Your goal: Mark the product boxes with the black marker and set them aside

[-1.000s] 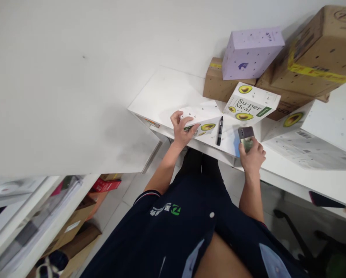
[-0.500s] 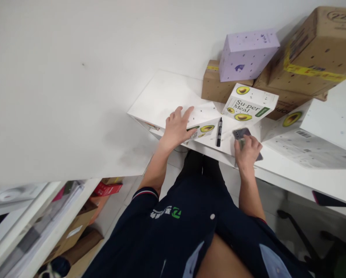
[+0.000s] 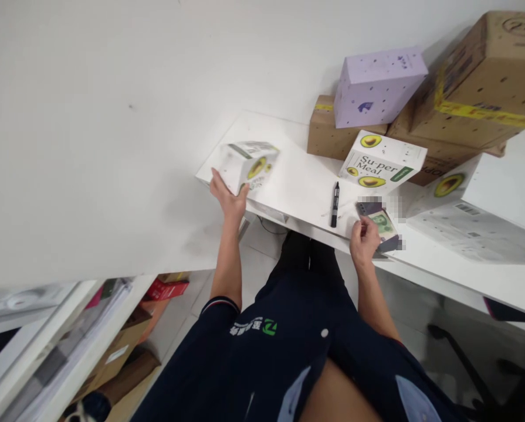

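Note:
My left hand (image 3: 229,196) grips a white box (image 3: 238,170) printed with avocados, thumb on its right side, at the left end of the white desk (image 3: 288,187). The box is tilted and a little blurred. My right hand (image 3: 365,237) has its fingers curled together at the left edge of a phone (image 3: 392,241) with a green note-like picture on its back. Whatever those fingers hold, if anything, is hidden. A black marker (image 3: 335,205) lies between my hands, nearer the right one. Behind it stands a white "Su-per Meal" box (image 3: 383,164).
A purple box (image 3: 379,88) rests on a small brown carton (image 3: 328,132) by the wall. Larger cartons (image 3: 482,88) are stacked at the right, with a big white avocado box (image 3: 477,217) in front. Shelves (image 3: 46,340) with boxes stand at lower left.
My left hand has moved left with the white box, turning it. My right hand has drawn back left from over the phone, its fingers now curled and more of the phone showing.

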The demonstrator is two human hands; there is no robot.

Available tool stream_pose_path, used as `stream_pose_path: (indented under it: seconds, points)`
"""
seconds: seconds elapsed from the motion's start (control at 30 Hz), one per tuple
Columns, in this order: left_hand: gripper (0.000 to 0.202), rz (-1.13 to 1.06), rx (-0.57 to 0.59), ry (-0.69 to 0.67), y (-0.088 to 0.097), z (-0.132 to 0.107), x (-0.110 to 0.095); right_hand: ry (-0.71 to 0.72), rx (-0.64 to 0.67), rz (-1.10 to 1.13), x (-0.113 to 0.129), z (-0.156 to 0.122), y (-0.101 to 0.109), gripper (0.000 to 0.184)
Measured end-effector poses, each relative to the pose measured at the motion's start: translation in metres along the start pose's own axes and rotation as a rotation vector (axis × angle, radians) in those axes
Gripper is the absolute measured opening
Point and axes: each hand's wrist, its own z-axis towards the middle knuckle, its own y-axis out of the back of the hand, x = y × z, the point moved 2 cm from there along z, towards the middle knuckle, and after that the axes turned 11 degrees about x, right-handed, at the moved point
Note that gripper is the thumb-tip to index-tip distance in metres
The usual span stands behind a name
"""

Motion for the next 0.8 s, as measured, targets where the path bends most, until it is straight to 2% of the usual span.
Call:
stream_pose_path:
  seconds: [0.07,0.13,0.2,0.3,0.37,0.47,0.53,0.63,0.73,0.8]
  points:
    - [0.096,-0.003,-0.142,0.193,-0.006,0.008,0.029,-0.002,0.009,-0.003,-0.001,0.0,-0.001,0.047]
    - [0.093,0.032,-0.185,0.383,-0.013,0.017,0.047,0.012,0.017,-0.015,-0.002,-0.001,-0.002,0.046]
    - [0.094,0.102,-0.182,0.514,-0.015,0.029,0.054,0.023,0.024,-0.023,-0.002,-0.003,-0.002,0.047]
    - [0.098,0.182,-0.195,0.617,-0.014,0.06,0.058,0.006,0.045,-0.021,0.0,-0.003,-0.002,0.047]
    - [0.1,0.128,-0.165,0.62,-0.015,0.09,0.061,-0.005,0.072,-0.013,0.002,-0.001,0.0,0.047]
    - [0.102,-0.233,0.008,0.446,-0.028,0.135,0.066,0.041,0.088,-0.032,0.006,0.013,0.007,0.043]
    - [0.099,-0.341,0.064,0.377,-0.04,0.151,0.068,0.114,0.031,-0.082,0.006,0.03,0.017,0.038]
    - [0.099,-0.498,0.146,0.273,-0.062,0.14,0.068,0.191,-0.134,-0.142,0.0,0.067,0.039,0.044]
    - [0.093,-0.534,0.182,0.213,-0.079,0.093,0.064,0.192,-0.197,-0.119,-0.007,0.114,0.057,0.066]
    - [0.081,-0.505,0.187,0.126,-0.082,0.054,0.059,0.177,-0.137,-0.011,-0.01,0.144,0.061,0.072]
